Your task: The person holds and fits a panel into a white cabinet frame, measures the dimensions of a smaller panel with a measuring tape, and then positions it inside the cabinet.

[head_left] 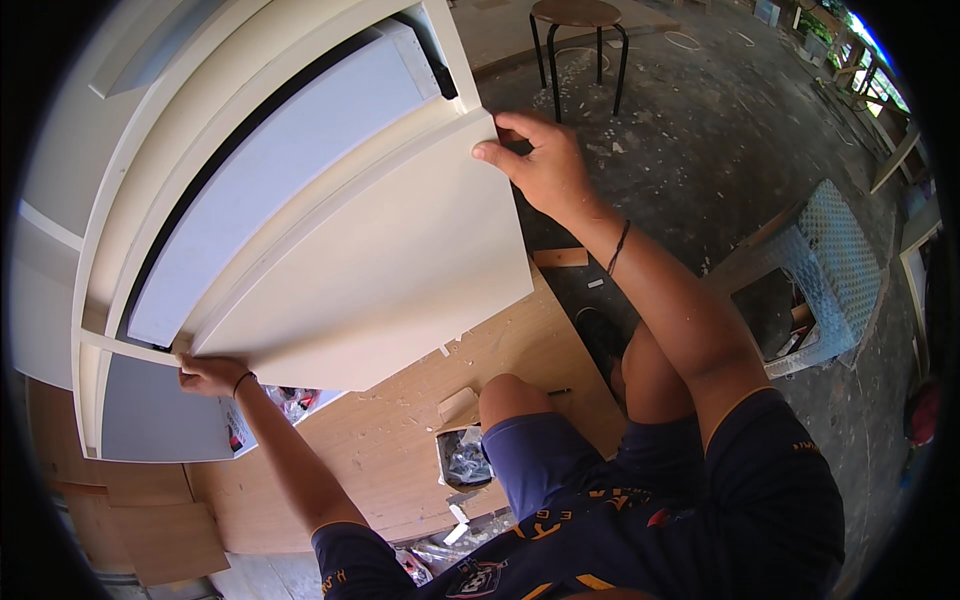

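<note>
I have a cream panel (400, 260) in front of the cabinet (450, 50), and I judge I'm about midway through fitting it. The cabinet's frame stands assembled, and inside its upper opening sits a pale drawer box (290, 185) with a dark gap along its far edge. That much looks done. What seems left is bringing the panel to its right place against the cabinet front and securing it; I can't make out any screw or fixing on the panel, nor whether it is already joined to anything behind. The lower bay (150, 410) of the cabinet shows no front of its own that I can see.

The panel lies between my two hands, slanting out from the cabinet's opening toward me, its long far edge running just beside the drawer box. My right hand (540, 165) pinches the corner by the cabinet's right post, thumb on the face and fingers wrapped behind the edge. My left hand (210, 376) is closed on the opposite corner, by the cabinet's left upright, its fingers partly hidden at the panel's edge. So the panel touches both hands.

In front of the cabinet, past the panel's near edge, a small box (441, 462) of plastic-wrapped bits rests on the wooden board (370, 450), near my knee, probably hardware for later.
</note>
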Tool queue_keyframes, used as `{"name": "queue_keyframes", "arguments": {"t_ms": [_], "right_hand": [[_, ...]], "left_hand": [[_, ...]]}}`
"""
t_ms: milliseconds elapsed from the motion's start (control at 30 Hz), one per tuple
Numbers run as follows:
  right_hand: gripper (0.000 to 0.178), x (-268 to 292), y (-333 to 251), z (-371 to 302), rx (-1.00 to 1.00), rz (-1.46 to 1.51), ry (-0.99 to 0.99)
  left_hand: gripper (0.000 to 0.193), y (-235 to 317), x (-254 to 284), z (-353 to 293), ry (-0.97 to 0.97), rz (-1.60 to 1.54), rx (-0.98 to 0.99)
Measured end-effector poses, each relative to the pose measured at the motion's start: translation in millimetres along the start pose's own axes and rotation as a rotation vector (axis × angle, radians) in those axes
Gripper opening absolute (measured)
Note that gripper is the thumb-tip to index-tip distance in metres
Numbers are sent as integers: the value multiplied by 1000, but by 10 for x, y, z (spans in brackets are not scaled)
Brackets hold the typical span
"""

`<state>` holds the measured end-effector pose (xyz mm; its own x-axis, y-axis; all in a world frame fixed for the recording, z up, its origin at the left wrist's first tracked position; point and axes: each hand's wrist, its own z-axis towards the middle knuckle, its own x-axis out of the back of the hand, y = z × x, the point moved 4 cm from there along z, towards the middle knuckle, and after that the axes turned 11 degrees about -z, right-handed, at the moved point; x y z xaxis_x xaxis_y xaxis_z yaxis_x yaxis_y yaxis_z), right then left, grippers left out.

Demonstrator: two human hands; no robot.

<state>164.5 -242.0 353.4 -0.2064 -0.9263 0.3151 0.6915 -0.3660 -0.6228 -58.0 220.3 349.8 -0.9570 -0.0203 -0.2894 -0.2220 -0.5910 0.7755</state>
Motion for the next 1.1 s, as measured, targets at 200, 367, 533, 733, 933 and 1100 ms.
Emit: {"name": "queue_keyframes", "arguments": {"t_ms": [200,367,533,733,933,1100], "right_hand": [[35,-1,-14,4,-32,-11,-17],[35,-6,17,0,-9,-23,-1],[33,4,-35,9,-1,7,-10],[32,-2,-21,3,2,12,5],[33,-17,27,3,22,8,6],[33,-11,-1,6,12,5,3]], "left_hand": [[58,13,6,-4,20,14,-10],[58,2,4,-16,37,48,-16],[59,-48,26,56,30,31,-42],[59,-7,8,2,35,24,-32],[59,-4,-4,-9,25,9,-9],[59,-27,8,16,31,9,-19]]}}
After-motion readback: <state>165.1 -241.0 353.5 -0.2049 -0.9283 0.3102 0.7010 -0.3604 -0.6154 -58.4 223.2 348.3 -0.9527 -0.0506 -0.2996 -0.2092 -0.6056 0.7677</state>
